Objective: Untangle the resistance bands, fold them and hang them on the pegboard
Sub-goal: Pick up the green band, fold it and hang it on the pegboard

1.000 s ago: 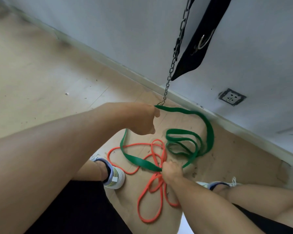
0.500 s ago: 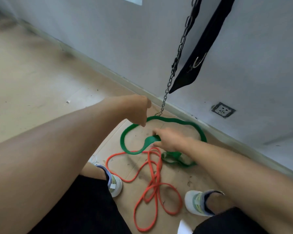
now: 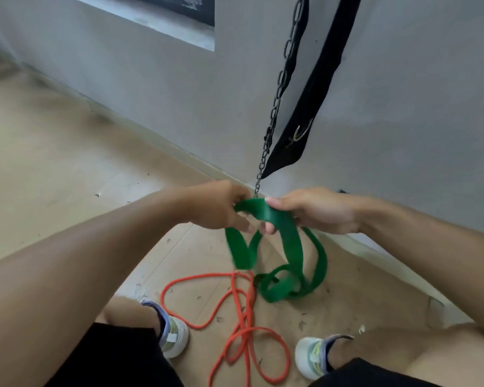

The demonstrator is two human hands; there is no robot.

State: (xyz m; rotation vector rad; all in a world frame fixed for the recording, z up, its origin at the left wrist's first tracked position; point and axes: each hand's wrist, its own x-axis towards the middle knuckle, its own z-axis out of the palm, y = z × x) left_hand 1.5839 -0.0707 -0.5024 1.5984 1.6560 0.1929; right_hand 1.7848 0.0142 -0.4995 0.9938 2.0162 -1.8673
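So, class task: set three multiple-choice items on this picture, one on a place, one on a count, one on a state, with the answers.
1. Where does the orange band lie?
A on the floor
B on a hook
C across a knee

2. How many hands grip the green band?
A none
B one
C two

3. The green band's lower loops are
A neatly folded
B bunched up
C cut apart

Answers: 1 A, it sprawls between the shoes. 2 C, left hand and right hand both grip it. 3 B, the loops cross in a heap.

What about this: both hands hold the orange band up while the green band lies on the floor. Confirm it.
Not right: the colours are swapped. In the head view the left hand and right hand hold the green band up, while the orange band lies on the floor.
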